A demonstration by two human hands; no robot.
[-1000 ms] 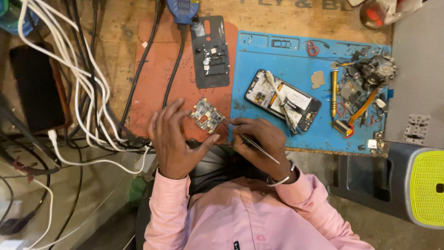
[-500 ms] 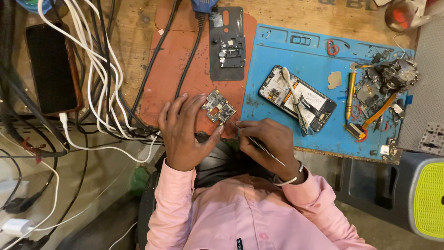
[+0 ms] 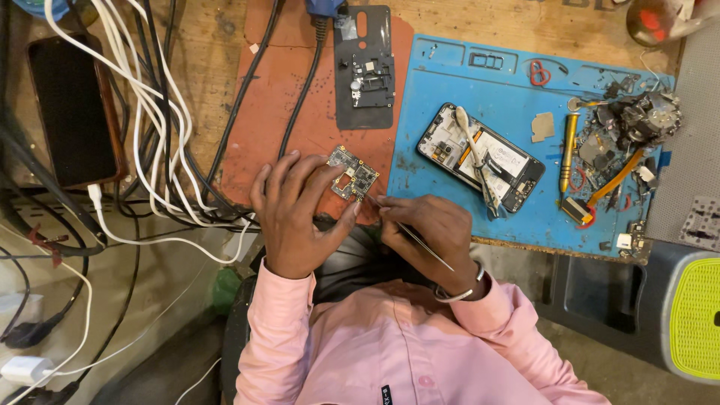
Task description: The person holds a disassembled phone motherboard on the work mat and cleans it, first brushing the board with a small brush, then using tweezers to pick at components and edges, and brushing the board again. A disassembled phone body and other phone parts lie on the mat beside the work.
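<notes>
Seen from the head camera, a person in a pink shirt works at the near edge of a cluttered wooden desk. The left hand grasps a small circuit board by its edges, holding it tilted over the near edge of a red-brown mat. The right hand is closed around slim metal tweezers, whose tip reaches the board's near right edge while the shaft trails back toward the wrist, which wears a watch band.

On the blue work mat, which fills the desk's right half, an opened phone lies at an angle with its insides exposed, well apart from both hands. A yellow-handled screwdriver lies just right of it, beside a heap of loose parts near the mat's right edge. A dark phone back cover rests at the far edge of the red-brown mat. White and black cables run across the desk's left side, next to a dark phone.
</notes>
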